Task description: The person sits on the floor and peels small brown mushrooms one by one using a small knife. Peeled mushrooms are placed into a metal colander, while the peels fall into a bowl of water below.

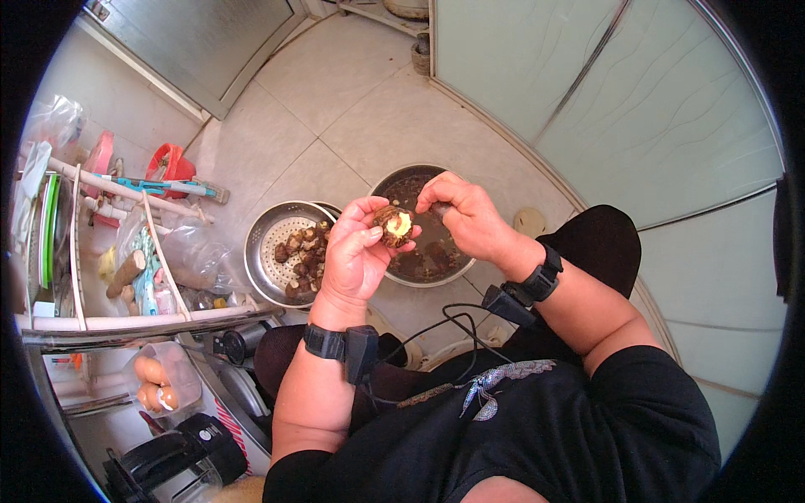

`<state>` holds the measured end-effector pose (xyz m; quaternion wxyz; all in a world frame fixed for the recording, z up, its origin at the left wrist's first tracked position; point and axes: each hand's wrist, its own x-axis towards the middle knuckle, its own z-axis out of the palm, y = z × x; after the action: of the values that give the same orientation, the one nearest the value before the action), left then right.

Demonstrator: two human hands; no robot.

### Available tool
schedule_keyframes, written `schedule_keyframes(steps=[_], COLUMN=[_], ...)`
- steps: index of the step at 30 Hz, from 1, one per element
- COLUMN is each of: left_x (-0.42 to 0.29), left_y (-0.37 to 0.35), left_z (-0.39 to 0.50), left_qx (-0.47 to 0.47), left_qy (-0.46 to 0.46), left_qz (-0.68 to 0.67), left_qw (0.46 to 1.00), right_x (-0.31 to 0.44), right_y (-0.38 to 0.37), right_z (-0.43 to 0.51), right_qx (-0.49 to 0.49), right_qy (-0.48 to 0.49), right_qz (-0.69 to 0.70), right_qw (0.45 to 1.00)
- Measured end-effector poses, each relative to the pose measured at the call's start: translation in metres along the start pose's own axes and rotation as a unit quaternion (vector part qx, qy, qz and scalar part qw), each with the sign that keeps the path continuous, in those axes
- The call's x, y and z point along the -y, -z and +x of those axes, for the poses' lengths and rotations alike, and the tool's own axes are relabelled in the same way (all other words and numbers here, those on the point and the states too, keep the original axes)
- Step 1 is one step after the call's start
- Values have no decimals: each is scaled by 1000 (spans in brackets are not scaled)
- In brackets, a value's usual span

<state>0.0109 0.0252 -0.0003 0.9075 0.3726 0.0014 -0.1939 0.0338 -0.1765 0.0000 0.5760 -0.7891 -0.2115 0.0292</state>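
Note:
My left hand (361, 248) grips a brown, rough-skinned root vegetable (395, 226), perhaps a taro corm, with a pale yellow cut face turned up. Just right of it, my right hand (462, 210) is closed on a small dark handle (440, 207); the tool's working end cannot be made out. Both hands are above a metal basin (434, 283) of murky brown water with bits floating in it. At the left, a perforated steel colander (255, 251) holds several brown corms (308, 242), some with pale patches, partly behind my left hand.
A shelf rack (113, 324) with bags and bottles stands at the left. Below it are a clear plastic box (182, 377) with several eggs and a black appliance (214, 446). Frosted-panel doors (660, 126) line the right. Black cables (465, 314) hang between my wrists.

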Motion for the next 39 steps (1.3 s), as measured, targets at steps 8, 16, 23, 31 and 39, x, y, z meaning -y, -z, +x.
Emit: schedule_keyframes(steps=[8, 16, 23, 31, 39], left_x=[1, 2, 4, 3, 8], left_y=[1, 2, 5, 6, 3], left_z=[1, 1, 2, 1, 1], left_qx=[3, -1, -12, -24, -70], left_qy=[0, -6, 2, -2, -30], left_qz=[24, 57, 84, 62, 97], left_qw=[1000, 998, 996, 998, 992], right_x=[3, 7, 2, -1, 14], right_y=[-3, -4, -4, -3, -13], right_z=[-2, -1, -1, -1, -5], right_qx=[15, 24, 3, 10, -37], right_qy=[14, -25, 25, 64, -22], right_qz=[-7, 26, -85, -118, -38], right_qw=[1000, 999, 996, 991, 998])
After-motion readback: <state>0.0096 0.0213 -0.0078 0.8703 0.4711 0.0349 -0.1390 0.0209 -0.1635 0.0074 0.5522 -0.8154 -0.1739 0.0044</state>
